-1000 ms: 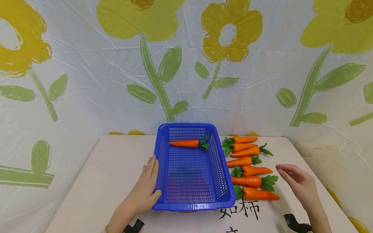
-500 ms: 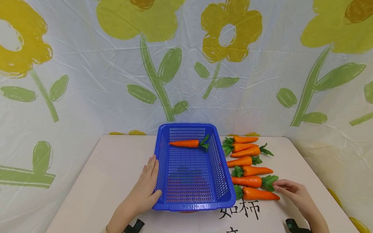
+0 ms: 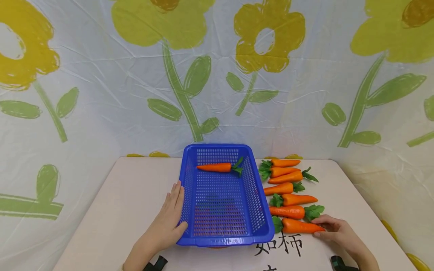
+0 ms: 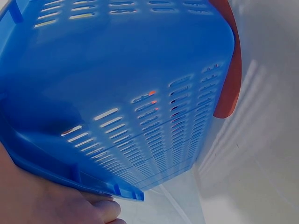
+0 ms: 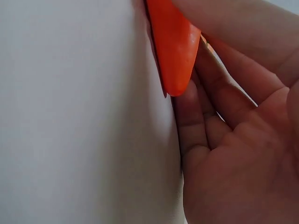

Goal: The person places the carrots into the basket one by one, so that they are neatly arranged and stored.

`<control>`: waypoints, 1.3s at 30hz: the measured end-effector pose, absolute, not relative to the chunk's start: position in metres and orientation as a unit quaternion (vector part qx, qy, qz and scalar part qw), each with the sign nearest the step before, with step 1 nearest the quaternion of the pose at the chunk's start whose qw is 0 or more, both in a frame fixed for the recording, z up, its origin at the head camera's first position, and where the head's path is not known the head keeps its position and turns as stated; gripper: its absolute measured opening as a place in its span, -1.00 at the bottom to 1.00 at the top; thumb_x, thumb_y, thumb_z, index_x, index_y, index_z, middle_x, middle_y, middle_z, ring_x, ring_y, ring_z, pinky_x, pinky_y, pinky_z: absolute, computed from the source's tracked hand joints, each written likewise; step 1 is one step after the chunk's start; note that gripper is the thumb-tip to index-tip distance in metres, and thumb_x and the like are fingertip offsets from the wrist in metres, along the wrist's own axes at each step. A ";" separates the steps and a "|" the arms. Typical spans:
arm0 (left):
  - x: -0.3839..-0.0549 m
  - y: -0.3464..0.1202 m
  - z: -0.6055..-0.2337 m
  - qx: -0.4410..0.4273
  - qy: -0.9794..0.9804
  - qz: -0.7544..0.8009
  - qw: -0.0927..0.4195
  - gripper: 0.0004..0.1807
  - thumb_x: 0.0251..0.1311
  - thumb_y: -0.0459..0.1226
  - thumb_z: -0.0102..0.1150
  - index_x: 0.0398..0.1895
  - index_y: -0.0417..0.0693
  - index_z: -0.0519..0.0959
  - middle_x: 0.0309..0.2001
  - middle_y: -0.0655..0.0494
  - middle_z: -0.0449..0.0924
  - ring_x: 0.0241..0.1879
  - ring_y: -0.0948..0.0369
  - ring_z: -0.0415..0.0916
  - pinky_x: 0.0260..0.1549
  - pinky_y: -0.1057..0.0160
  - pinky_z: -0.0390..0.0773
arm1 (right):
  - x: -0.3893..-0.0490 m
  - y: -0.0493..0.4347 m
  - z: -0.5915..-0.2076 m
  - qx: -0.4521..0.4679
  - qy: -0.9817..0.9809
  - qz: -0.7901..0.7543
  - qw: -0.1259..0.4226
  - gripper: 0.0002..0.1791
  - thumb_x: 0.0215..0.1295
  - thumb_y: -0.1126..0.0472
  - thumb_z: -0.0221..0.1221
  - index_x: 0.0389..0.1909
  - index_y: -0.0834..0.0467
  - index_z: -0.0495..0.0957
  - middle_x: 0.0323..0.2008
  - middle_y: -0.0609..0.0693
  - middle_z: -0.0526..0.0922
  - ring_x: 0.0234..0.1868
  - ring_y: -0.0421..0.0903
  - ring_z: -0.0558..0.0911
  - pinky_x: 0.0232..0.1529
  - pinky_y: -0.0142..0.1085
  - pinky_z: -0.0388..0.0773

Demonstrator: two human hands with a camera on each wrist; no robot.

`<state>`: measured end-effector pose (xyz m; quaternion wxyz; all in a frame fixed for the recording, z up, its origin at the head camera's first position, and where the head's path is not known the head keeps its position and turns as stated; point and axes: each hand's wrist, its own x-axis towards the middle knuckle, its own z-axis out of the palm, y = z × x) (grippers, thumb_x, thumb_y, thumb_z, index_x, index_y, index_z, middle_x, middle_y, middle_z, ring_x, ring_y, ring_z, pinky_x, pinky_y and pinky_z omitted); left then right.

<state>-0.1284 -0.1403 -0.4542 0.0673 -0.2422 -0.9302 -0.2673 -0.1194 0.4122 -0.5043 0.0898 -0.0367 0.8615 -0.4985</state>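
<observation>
Right grip [image 3: 340, 234], drawn nearly closed, pinches the tip of one orange carrot [image 3: 300, 226] lying on the counter [image 3: 135, 195], six further carrots [image 3: 299, 199] ranged beyond that grip; left grip [image 3: 168, 222], fingers straight, rests against the blue basket [image 3: 225, 241], presumably to steady it.

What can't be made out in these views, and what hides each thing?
Red-brown item, head and left wrist views: mostly hidden by the blue basket.
Fourth carrot from the back, head view: tip hidden by the basket.
Lower black character, head view: cut off by the bottom edge.
Nearest carrot, right wrist view: leaves beyond the top edge.
Left hand, left wrist view: partly cut off by the left and bottom edges.
</observation>
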 end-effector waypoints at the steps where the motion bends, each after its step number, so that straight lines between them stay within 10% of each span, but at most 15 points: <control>1: -0.128 -0.141 -0.454 -0.241 -0.930 -0.269 0.064 0.04 0.05 -0.36 0.13 0.54 -0.40 -0.24 0.58 -0.22 -0.43 0.55 -0.03 -0.50 0.47 0.00 -0.34 | -0.120 0.412 -0.504 -0.046 0.864 -0.493 0.087 -0.62 0.18 0.34 0.34 0.00 0.43 0.60 -0.07 -0.05 0.67 -0.10 -0.42 0.56 -0.07 -0.59 0.48; 39: -0.129 -0.142 -0.457 -0.246 -0.929 -0.269 0.061 0.05 0.06 -0.34 0.13 0.54 -0.39 -0.24 0.58 -0.22 -0.43 0.55 -0.01 -0.50 0.48 0.05 -0.37 | -0.126 0.409 -0.455 -0.175 0.872 -0.452 -0.065 -0.68 0.06 0.53 0.33 -0.10 0.34 0.67 -0.17 -0.01 0.71 -0.11 -0.32 0.61 -0.02 -0.64 0.45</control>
